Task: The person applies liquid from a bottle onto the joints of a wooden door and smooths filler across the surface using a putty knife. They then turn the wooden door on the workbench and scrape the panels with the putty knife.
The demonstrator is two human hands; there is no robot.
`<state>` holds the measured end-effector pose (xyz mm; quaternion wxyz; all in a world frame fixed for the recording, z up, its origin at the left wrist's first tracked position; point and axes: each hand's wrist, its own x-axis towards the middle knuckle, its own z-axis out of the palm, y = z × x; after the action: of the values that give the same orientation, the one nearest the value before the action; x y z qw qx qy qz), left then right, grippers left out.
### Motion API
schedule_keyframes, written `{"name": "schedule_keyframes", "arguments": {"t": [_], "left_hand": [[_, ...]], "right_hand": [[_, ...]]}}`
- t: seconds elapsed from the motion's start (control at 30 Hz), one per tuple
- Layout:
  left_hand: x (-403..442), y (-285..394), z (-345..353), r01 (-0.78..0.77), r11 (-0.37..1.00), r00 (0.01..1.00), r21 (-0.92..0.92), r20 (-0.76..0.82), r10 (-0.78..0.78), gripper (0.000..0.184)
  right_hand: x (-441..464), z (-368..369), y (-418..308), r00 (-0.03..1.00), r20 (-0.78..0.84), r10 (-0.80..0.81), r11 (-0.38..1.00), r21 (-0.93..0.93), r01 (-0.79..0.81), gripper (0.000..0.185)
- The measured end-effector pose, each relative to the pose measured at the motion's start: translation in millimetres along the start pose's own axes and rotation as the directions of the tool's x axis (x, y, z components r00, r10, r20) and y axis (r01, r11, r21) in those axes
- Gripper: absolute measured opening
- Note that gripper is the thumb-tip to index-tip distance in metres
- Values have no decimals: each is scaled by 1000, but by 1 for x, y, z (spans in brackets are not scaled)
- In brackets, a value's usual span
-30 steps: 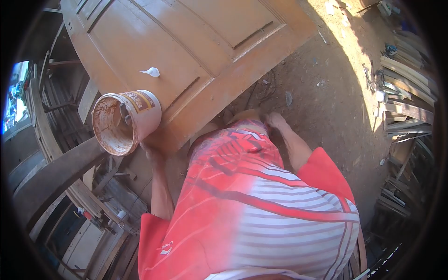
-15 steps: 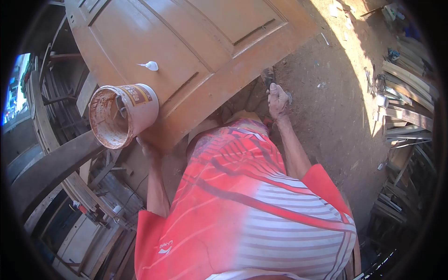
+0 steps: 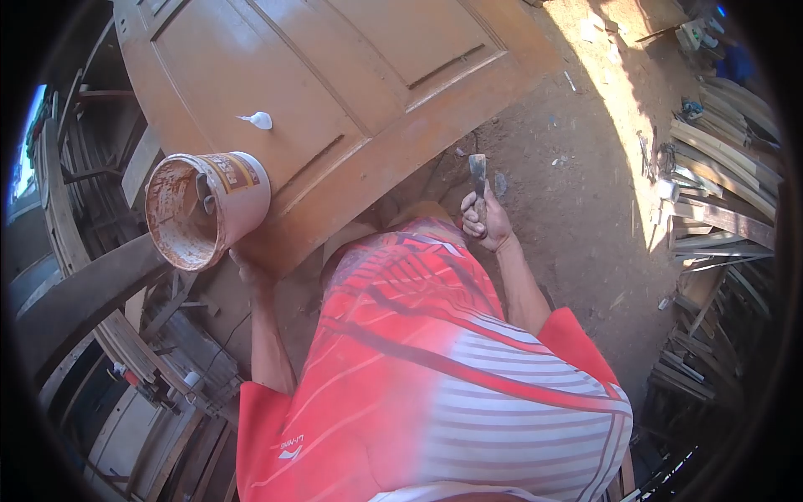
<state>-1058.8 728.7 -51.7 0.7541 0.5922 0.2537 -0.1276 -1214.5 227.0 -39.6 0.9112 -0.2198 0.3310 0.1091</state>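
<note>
My right hand (image 3: pixel 489 219) is wrapped round the handle of a putty knife (image 3: pixel 478 177), its flat blade pointing up and away from me. The knife is just off the near edge of a brown panelled door (image 3: pixel 326 188). My left hand (image 3: pixel 253 269) is at the door's near left corner, right below a plastic bucket (image 3: pixel 248 188). Its fingers are hidden, so I cannot tell what they grip. The bucket lies tilted with its mouth to the left. Its inside is smeared with reddish-brown paste, and a grey tool (image 3: pixel 205 194) sticks up in it.
A small white nozzle-tipped bottle (image 3: pixel 261 120) is on the door. A dark curved beam (image 3: pixel 92 305) runs at the left beside stacked boards (image 3: pixel 138 335). More timber pieces (image 3: pixel 723 171) are piled at the right, beyond a dirt floor (image 3: pixel 585 217) with scattered scraps.
My right hand has drawn back from the door edge and turned, so the putty knife's blade now shows upright. My left hand stays by the bucket. The view has shifted slightly.
</note>
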Motion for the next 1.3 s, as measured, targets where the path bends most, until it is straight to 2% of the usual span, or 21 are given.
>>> {"name": "schedule_keyframes", "arguments": {"t": [0.07, 0.13, 0.2, 0.23, 0.3, 0.33, 0.4, 0.43, 0.5, 0.6, 0.67, 0.73, 0.8, 0.87, 0.9, 0.97, 1.07, 1.13, 1.17, 1.23, 1.3], "left_hand": [[7, -7, -11, -60, 986, 992, 153, -100, 76, 80], [16, -15, -26, -73, 984, 991, 164, -96, 90, 82], [21, -23, -36, -88, 980, 990, 177, -94, 106, 84], [23, -26, -38, -76, 989, 993, 128, -77, 87, 85], [23, -23, -37, -68, 995, 996, 78, -58, 72, 85], [19, -18, -29, -37, 990, 993, 134, -109, 52, 85], [14, -10, -20, -4, 982, 986, 188, -160, 35, 85], [13, -9, -20, 0, 982, 987, 189, -156, 30, 86], [13, -13, -22, 9, 982, 988, 187, -151, 19, 87], [29, -17, -18, -93, 991, 984, 97, -143, 106, 89], [17, -18, -19, -147, 988, 987, 39, 66, 144, 78], [16, -33, -23, -86, 996, 991, 11, 106, 84, 78], [33, -36, -34, -41, 998, 988, -45, 146, 47, 77], [37, -31, -53, -23, 994, 990, -107, 135, 37, 77], [26, -26, -57, -25, 994, 994, -102, 103, 35, 77], [15, -18, -33, -63, 991, 995, 117, -75, 72, 90], [14, -15, -24, 1, 999, 1000, -43, -18, -1, 92], [20, -19, -29, -20, 1000, 999, -21, -25, 20, 91], [22, -22, -33, -39, 999, 998, 0, -42, 39, 91], [25, -26, -38, -61, 997, 996, 43, -63, 64, 90], [23, -25, -39, -85, 993, 992, 85, -86, 92, 89]], "right_hand": [[5, 12, -10, 1000, 27, -3, 1000, -19, 3, 66], [9, 22, -15, 999, 51, -5, 999, -35, 7, 66], [15, 33, -16, 990, -51, -132, 973, -200, 120, 61], [21, 39, -14, 990, -47, -131, 973, -199, 120, 61], [31, 51, -10, 809, -185, -558, 661, -688, 299, 56], [37, 55, -10, 808, -181, -560, 660, -688, 303, 56], [47, 56, -11, 620, -64, -782, 354, -864, 358, 58], [55, 46, -8, 619, -63, -783, 353, -864, 358, 58], [70, 21, 3, 589, 94, -802, -85, -995, 44, 58], [59, 17, 10, 639, -23, -769, 9, -1000, -24, 57], [49, 11, 5, 688, -69, -722, 30, -997, -69, 58], [47, -8, 9, 743, -134, -656, -86, -964, -250, 64], [42, -36, 28, 707, -134, -694, -44, -973, -227, 63], [61, -25, 21, 709, -99, -698, -28, -986, -166, 62], [50, -10, 21, 681, -100, -726, 42, -994, -102, 58], [26, 15, 20, 643, -130, -755, 119, -991, -60, 55], [29, 46, 9, 550, -3, -835, 45, -997, 64, 48], [28, 58, 0, 719, -2, -695, 229, -948, 219, 43], [29, 63, -2, 716, -4, -698, 229, -949, 217, 43], [31, 70, -1, 781, 71, -621, 373, -849, 374, 42], [36, 73, 3, 758, 76, -648, 393, -819, 418, 43]]}}
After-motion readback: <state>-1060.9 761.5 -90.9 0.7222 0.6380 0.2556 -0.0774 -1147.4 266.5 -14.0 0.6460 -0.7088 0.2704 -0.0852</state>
